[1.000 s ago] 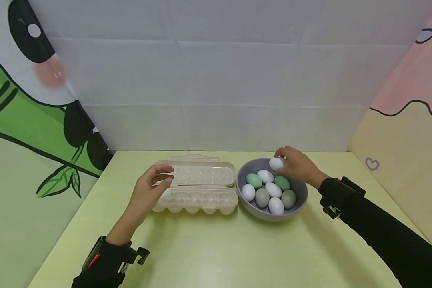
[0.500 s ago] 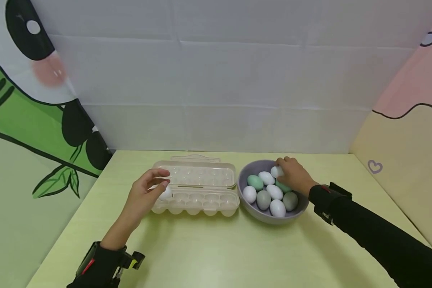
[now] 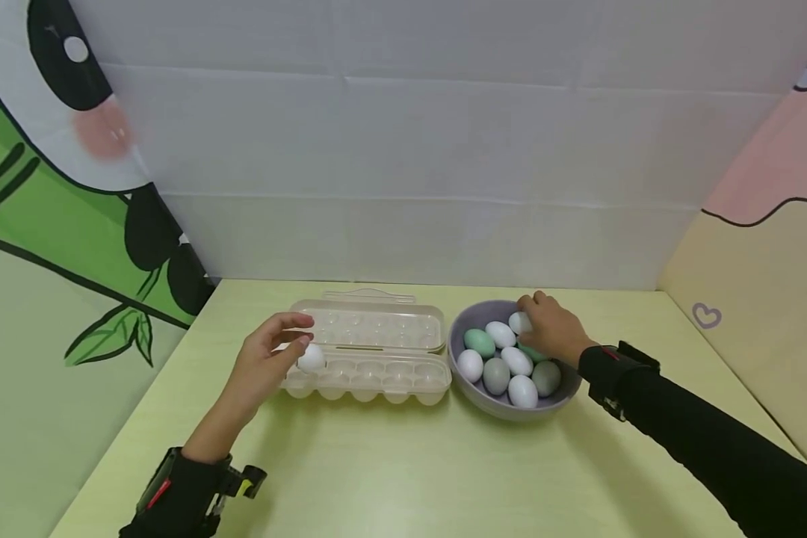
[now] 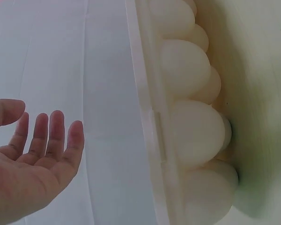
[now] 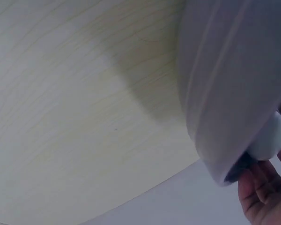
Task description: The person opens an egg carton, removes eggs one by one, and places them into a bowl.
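A grey-purple bowl (image 3: 489,407) holds several white, green and grey eggs. My right hand (image 3: 553,329) reaches into its far right side, thumb and fingers around a white egg (image 3: 519,323). That egg (image 5: 270,138) shows between the thumb and fingers near the rim in the right wrist view. A green egg (image 3: 530,353) is partly hidden under this hand. My left hand (image 3: 264,366) hovers at the left end of a clear plastic egg carton (image 3: 390,377), fingers loosely bent and holding nothing. A white egg (image 3: 312,359) sits in the carton beside its fingertips.
The carton's lid (image 3: 376,325) lies open toward the back wall (image 3: 410,239). Bowl and carton stand side by side on a pale yellow table (image 3: 390,471). Printed wall panels rise on the left and right.
My right hand has lowered the white egg from above the bowl to among the other eggs. The left hand has shifted slightly left, uncovering more of the egg in the carton.
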The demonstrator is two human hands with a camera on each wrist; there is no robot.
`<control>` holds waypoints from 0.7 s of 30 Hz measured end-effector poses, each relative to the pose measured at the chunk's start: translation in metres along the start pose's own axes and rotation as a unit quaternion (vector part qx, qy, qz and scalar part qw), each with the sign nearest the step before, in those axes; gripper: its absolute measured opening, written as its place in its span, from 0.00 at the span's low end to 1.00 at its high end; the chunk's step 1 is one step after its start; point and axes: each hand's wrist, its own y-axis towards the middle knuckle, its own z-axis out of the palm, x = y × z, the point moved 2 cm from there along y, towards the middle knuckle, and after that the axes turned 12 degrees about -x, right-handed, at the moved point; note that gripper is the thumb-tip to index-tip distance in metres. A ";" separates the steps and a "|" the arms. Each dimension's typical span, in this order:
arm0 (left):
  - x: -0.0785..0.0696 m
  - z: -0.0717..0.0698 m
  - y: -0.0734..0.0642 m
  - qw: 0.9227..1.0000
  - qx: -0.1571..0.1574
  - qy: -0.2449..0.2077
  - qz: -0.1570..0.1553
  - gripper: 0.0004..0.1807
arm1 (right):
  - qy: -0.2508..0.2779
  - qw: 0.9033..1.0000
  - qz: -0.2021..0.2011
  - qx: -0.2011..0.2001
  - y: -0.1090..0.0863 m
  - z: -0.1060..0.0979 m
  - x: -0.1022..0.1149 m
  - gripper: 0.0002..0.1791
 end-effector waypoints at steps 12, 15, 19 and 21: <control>-0.009 -0.007 0.030 0.993 0.033 0.110 0.008 0.14 | 0.031 0.999 0.016 -0.003 0.002 -0.035 0.008 0.24; -0.005 -0.007 0.040 0.988 0.039 0.150 -0.012 0.14 | 0.049 0.999 0.008 -0.011 0.001 -0.039 0.016 0.22; 0.003 -0.004 0.052 0.979 0.053 0.195 -0.030 0.15 | 0.075 0.997 -0.006 -0.017 -0.003 -0.041 0.028 0.20; 0.008 -0.001 0.057 0.972 0.071 0.221 -0.037 0.15 | 0.081 0.996 -0.010 -0.021 -0.006 -0.041 0.033 0.19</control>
